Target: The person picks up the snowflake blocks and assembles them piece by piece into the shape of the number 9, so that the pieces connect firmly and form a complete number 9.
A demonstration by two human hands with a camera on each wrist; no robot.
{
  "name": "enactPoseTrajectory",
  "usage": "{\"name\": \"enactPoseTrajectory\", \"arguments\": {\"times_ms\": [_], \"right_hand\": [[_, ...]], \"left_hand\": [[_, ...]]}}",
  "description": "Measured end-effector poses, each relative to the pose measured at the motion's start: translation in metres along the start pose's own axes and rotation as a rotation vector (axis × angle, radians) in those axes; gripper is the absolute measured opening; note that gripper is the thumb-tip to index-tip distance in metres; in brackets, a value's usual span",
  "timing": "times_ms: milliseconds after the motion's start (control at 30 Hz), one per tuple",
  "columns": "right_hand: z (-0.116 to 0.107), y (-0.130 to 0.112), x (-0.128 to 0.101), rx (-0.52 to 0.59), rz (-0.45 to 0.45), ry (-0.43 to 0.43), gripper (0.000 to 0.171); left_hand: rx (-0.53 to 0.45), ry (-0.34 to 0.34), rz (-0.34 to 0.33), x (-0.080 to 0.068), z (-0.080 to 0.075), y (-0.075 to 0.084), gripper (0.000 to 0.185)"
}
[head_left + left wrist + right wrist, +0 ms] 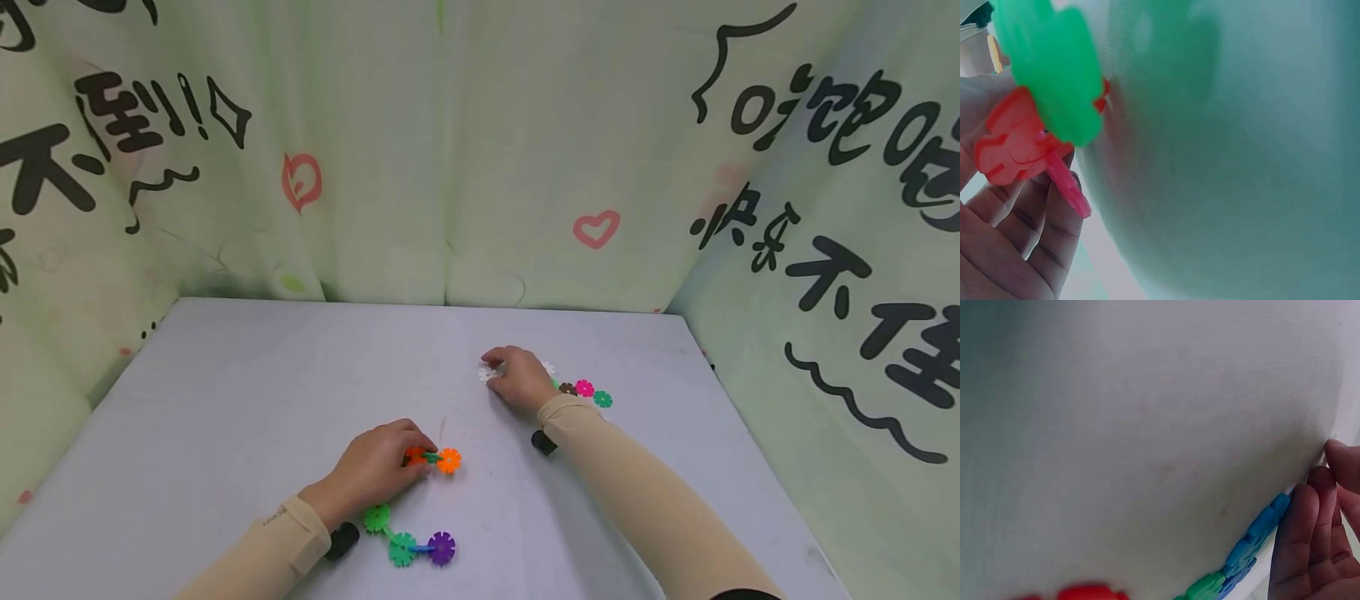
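Observation:
My left hand lies on the table and pinches an orange snowflake piece. That piece is joined through a small green link to a second orange piece. The left wrist view shows a red-orange piece, a green one and a pink one against my fingers. Farther back, my right hand curls its fingertips over a white snowflake piece. In the right wrist view my fingers stand beside a row of blue pieces.
A chain of green, teal and purple pieces lies near my left wrist. Loose brown, pink and green pieces sit right of my right hand. Printed curtains wall the grey table on three sides.

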State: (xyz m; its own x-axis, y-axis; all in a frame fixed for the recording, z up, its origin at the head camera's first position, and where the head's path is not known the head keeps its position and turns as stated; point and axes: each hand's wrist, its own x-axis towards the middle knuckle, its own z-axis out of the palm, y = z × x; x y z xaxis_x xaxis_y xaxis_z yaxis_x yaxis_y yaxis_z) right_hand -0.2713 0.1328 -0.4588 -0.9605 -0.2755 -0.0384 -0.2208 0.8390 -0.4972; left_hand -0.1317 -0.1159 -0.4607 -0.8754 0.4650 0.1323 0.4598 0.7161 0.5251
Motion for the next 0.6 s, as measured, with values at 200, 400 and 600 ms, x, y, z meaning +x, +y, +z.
{"name": "enactPoseTrajectory", "arguments": {"times_ms": [200,400,600], "right_hand": [[-0.001,0.004,-0.002,0.015,-0.001,-0.025,0.025],[-0.004,0.003,-0.016,0.091,0.014,-0.079,0.014],[-0.003,-0.010,-0.054,0.172,-0.053,-0.108,0.008]], "left_hand": [[-0.015,-0.003,-0.013,0.001,0.000,0.000,0.019],[-0.010,0.007,-0.021,0.001,-0.001,0.001,0.018],[-0.022,0.006,-0.024,0.001,-0.003,0.004,0.017]]}}
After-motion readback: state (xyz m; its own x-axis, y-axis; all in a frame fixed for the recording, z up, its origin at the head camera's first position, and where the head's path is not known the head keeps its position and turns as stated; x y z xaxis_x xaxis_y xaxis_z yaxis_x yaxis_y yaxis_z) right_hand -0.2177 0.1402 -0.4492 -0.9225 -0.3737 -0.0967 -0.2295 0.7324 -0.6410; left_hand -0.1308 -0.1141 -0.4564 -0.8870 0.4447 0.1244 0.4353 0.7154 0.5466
